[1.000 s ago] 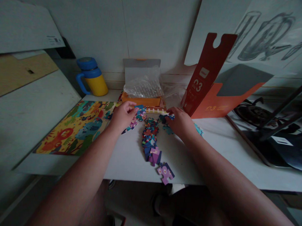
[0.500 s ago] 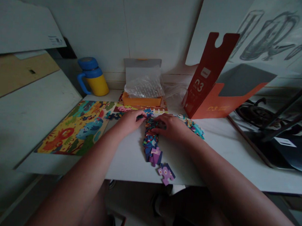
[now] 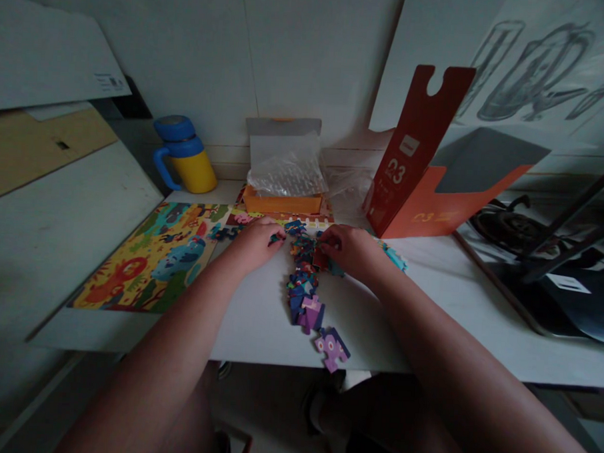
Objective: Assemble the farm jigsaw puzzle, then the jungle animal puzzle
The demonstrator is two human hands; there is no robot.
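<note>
A row of overlapping jigsaw puzzle pieces [image 3: 302, 286] runs down the table between my hands, mostly dark blue and teal. My left hand [image 3: 261, 243] is closed in a pinch on a small dark puzzle piece [image 3: 274, 238] at the row's left. On the other side, my right hand [image 3: 350, 247] pinches a reddish puzzle piece [image 3: 321, 259] beside the row. A purple puzzle piece [image 3: 310, 314] lies at the row's near end, and a pink-purple one with eye shapes [image 3: 332, 348] sits by the table's front edge. More pieces [image 3: 395, 257] are partly hidden behind my right hand.
A colourful animal picture sheet [image 3: 150, 260] lies at left. Behind stand a blue and yellow jug [image 3: 189, 158], an open orange box [image 3: 283, 203] with bubble wrap [image 3: 287, 176], and a tall red-orange carton [image 3: 408, 184]. A stove burner [image 3: 502, 225] is at right.
My hands have moved apart, the left one leftward and the right one rightward. A reddish piece now shows at my right fingertips, away from the row.
</note>
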